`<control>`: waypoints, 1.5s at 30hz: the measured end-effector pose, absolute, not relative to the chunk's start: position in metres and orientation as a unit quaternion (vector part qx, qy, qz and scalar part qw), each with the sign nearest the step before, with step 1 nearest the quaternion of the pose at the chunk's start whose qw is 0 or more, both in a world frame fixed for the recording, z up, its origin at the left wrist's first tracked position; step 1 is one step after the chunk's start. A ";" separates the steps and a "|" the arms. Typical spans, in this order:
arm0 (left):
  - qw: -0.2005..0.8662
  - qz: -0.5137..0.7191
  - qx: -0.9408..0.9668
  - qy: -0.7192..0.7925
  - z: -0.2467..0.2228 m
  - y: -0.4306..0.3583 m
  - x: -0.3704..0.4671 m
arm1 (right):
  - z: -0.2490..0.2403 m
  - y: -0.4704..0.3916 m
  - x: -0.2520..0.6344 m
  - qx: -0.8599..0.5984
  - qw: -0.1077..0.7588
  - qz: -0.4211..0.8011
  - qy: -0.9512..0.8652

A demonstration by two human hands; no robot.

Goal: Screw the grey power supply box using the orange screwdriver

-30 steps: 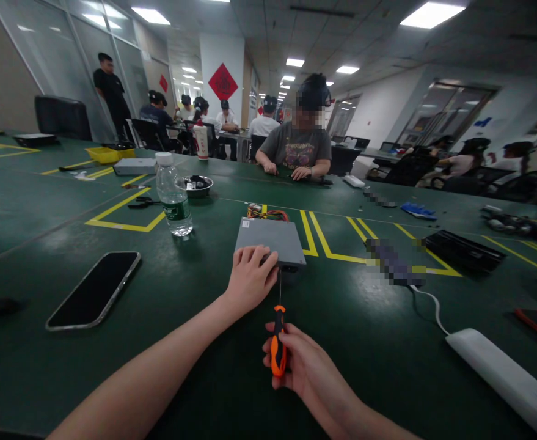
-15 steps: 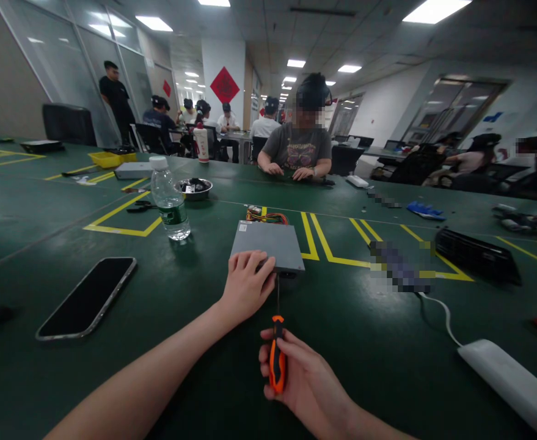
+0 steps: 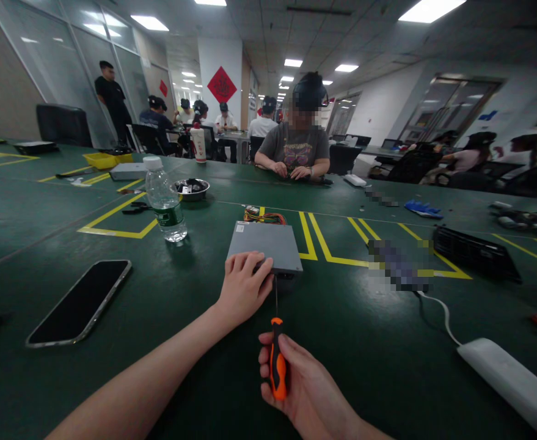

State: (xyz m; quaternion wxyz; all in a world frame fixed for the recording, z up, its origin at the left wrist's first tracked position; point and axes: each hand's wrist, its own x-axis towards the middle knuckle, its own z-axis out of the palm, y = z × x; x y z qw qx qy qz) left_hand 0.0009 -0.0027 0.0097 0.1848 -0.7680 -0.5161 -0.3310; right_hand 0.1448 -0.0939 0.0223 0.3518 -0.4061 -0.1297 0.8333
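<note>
A grey computer power supply (image 3: pixel 272 239) lies flat on the green table, its coloured cables (image 3: pixel 264 216) bunched behind it. My left hand (image 3: pixel 245 284) grips the near left part of its case, fingers over the top and thumb by the front edge. In my right hand (image 3: pixel 291 373) is a screwdriver (image 3: pixel 278 363) with an orange and black handle, the fingers wrapped round it. Its thin shaft points away from me to the front face of the power supply, just beside my left thumb. The tip's exact contact is too small to make out.
Left of the power supply stand a water bottle (image 3: pixel 166 205) and a metal bowl (image 3: pixel 191 189); a phone (image 3: pixel 82 302) lies nearer. On the right are a white power strip (image 3: pixel 509 379) with its cord and a black slotted part (image 3: pixel 474 250). A person (image 3: pixel 291 150) sits opposite.
The view has shifted slightly. The screwdriver handle has turned and tilted a little in my right hand, while my left hand stays on the power supply.
</note>
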 end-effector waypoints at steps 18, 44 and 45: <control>0.193 -0.330 -0.765 -0.518 0.011 -0.003 0.001 | 0.030 -0.094 0.144 -0.440 0.384 0.797 -0.155; 0.193 -0.332 -0.765 -0.517 0.010 -0.003 0.001 | 0.027 -0.091 0.142 -0.463 0.380 0.793 -0.114; 0.192 -0.332 -0.765 -0.518 0.010 -0.003 0.001 | 0.027 -0.091 0.143 -0.458 0.381 0.795 -0.111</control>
